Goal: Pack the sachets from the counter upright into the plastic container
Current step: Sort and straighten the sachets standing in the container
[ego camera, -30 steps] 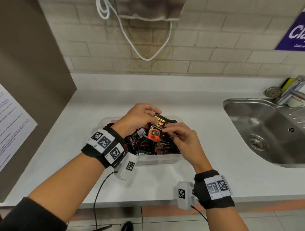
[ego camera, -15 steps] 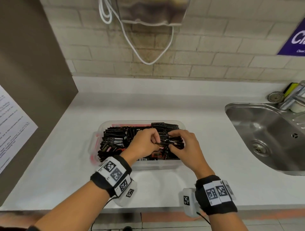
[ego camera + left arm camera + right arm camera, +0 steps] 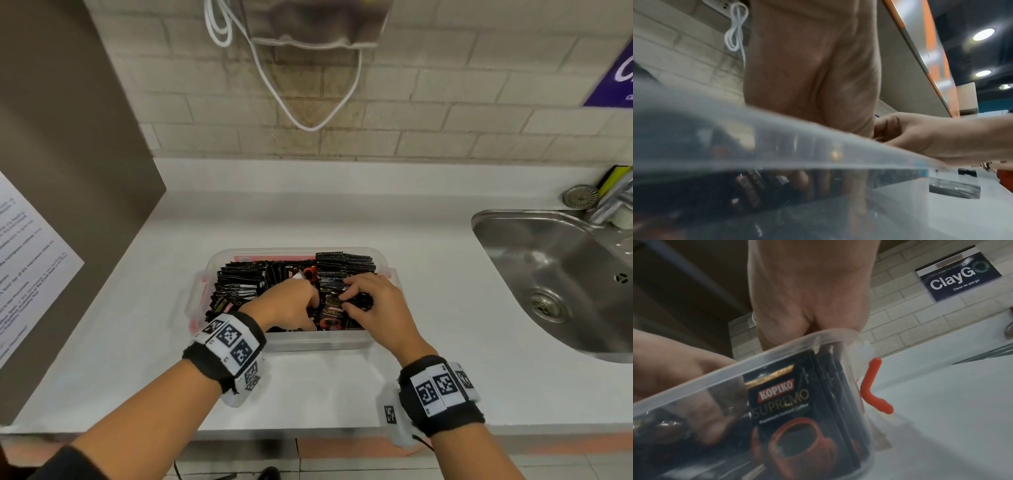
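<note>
sachets (image 3: 344,265) stand upright (long axis vertical) in container (image 3: 308,342); right hand (image 3: 376,305) pinches some, left hand (image 3: 291,305) unclear.

wrists: black bands (image 3: 226,356), white square-code tags | left sleeve (image 3: 65,462): dark

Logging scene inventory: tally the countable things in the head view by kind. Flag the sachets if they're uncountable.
Hands: 2 (left hand, right hand)
Plastic container: 1
Sink: 1
Purple wall sign: 1
Sachets: packed in dense rows, too many to count
Total: 5, sachets excluded
</note>
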The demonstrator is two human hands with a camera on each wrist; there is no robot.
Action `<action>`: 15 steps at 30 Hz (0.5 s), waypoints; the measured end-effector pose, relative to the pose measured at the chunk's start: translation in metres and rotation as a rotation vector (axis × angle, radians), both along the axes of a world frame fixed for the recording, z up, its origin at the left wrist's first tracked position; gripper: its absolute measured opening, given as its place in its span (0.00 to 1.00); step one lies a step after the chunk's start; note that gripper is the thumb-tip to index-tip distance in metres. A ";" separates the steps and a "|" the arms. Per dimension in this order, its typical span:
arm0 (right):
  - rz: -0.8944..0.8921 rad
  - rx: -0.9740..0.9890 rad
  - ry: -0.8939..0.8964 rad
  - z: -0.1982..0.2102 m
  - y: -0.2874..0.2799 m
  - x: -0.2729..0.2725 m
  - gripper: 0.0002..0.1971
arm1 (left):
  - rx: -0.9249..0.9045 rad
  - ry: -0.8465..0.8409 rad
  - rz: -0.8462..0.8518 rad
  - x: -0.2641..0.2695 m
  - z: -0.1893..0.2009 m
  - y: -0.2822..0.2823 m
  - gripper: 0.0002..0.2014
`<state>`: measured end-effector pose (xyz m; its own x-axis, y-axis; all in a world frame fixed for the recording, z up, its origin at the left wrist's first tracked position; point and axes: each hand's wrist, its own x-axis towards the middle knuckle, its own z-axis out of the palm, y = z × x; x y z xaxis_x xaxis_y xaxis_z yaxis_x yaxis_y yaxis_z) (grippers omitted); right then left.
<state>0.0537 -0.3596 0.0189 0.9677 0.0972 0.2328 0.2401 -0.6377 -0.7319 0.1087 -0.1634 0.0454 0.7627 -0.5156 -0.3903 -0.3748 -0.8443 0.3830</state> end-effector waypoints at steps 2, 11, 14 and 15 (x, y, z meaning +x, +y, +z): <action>-0.002 -0.013 0.024 0.002 0.001 0.002 0.08 | 0.071 0.002 -0.049 -0.001 -0.002 -0.004 0.08; -0.037 -0.024 -0.030 -0.003 0.015 0.004 0.09 | 0.214 0.000 -0.062 0.004 -0.015 -0.006 0.15; -0.047 0.011 -0.051 -0.006 0.011 0.004 0.10 | 0.267 -0.010 -0.086 0.006 -0.013 -0.004 0.14; -0.048 0.016 -0.051 -0.007 0.010 0.005 0.10 | 0.284 -0.021 -0.093 0.007 -0.013 -0.003 0.13</action>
<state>0.0585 -0.3492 0.0124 0.9581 0.0465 0.2826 0.2462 -0.6378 -0.7298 0.1153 -0.1668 0.0324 0.7267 -0.4560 -0.5138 -0.4609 -0.8782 0.1276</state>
